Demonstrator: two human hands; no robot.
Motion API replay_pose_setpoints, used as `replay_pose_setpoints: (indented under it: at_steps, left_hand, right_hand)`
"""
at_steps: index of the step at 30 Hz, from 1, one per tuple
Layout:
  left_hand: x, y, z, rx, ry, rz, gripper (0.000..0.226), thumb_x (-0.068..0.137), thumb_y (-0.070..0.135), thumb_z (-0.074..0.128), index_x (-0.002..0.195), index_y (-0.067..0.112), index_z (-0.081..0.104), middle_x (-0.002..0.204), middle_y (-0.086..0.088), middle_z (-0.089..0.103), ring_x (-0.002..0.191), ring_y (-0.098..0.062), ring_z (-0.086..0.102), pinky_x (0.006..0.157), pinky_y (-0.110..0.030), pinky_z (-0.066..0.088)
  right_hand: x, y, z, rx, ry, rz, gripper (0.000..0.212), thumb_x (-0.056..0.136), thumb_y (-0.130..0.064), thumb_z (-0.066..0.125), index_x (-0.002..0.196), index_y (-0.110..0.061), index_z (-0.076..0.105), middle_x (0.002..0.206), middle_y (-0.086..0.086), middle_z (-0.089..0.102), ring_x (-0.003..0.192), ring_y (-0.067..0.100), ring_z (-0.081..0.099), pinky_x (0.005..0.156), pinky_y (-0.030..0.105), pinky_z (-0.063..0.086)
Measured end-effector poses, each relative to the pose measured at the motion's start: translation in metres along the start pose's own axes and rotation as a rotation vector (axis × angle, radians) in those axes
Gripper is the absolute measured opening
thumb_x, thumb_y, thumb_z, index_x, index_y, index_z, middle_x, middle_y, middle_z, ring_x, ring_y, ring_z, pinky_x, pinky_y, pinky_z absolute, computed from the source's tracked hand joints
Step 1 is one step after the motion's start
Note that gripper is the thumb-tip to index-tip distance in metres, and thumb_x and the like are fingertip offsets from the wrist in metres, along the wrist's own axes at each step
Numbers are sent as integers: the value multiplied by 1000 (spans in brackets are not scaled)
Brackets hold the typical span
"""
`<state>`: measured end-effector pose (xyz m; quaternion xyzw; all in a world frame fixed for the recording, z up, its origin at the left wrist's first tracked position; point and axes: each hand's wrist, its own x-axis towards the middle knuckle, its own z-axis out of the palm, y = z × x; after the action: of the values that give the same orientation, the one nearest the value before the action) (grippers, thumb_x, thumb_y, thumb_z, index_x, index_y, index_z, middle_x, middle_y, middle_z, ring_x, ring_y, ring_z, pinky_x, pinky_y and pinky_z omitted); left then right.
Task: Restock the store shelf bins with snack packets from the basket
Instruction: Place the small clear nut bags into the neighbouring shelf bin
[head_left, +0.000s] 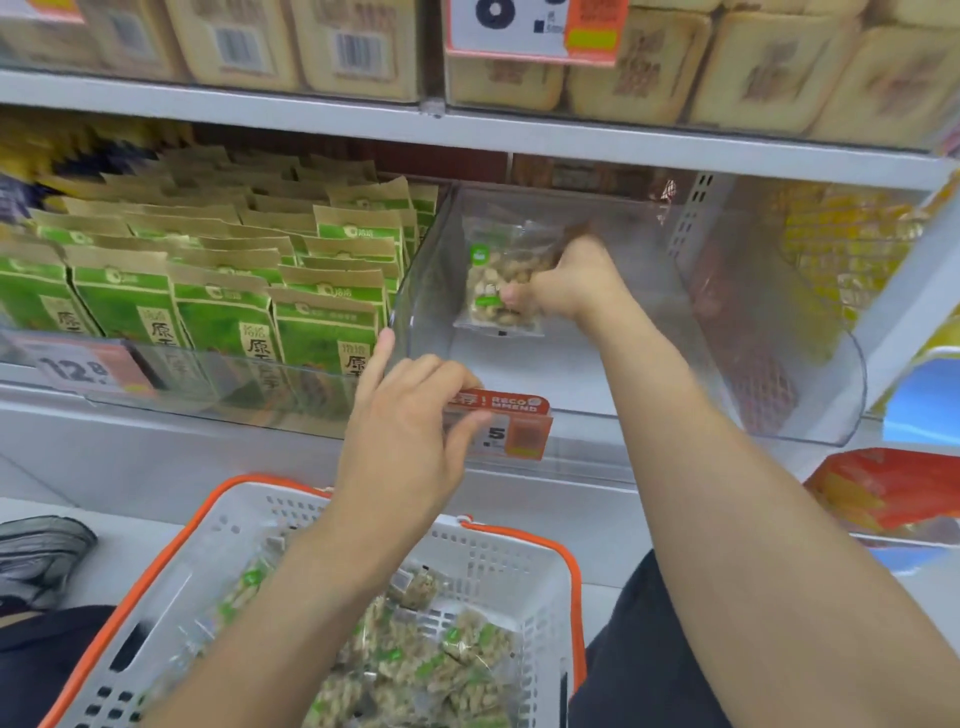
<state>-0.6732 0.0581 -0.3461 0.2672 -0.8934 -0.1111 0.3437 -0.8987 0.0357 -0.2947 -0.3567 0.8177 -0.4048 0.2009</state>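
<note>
Right hand (566, 280) fingers curled, arm outstretched, left hand (410, 415) loosely open

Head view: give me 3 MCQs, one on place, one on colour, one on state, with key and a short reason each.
1. Where is the clear nut packet that the right hand holds?
A. In the basket
B. Inside the clear bin
C. On the top shelf

2. What colour is the rim of the basket?
A. Orange
B. Blue
C. Black

3. What is the left hand doing?
A. Gripping a packet
B. Lifting the basket handle
C. Holding nothing, index finger touching the bin's front left corner

Key:
1 B: the packet sits behind the clear bin wall, above its floor.
2 A: an orange band runs round the white mesh walls.
3 C: its fingers are loosely curled and hold nothing, with the index finger up at the corner.
</note>
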Motion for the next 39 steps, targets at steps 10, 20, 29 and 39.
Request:
replay_pose_setpoints:
  at_steps: [10,20,29,39]
  left_hand:
    - [-1,-5,5,-81,32,-1,10,84,22,70,84,15,62,74,10,46,73,-15,48,124,-39,11]
    - [-2,-2,3,-117,39,-19,9,89,23,67,87,16,60,77,11,46,77,-12,47,124,-40,9]
    - [-3,10,-12,-257,135,-93,17,89,21,61,105,15,65,100,8,60,102,-5,51,117,-47,28]
    - [-79,-1,13,-466,375,-478,11,90,9,57,94,18,59,86,3,58,81,-6,53,72,-14,41]
  right_hand:
    - [11,5,26,-269,-33,115,102,71,-32,90,145,-6,25,138,9,51,123,25,56,97,35,51]
    - [13,5,29,-161,-145,88,117,30,-54,92,129,-8,48,114,1,70,101,21,69,87,41,59]
    - [-40,-5,-22,-36,256,-119,52,86,-36,76,125,-9,56,110,1,62,99,17,61,81,28,46]
    - [-163,-4,5,133,202,-617,13,84,-9,74,83,-19,65,77,-10,67,70,7,63,62,16,48]
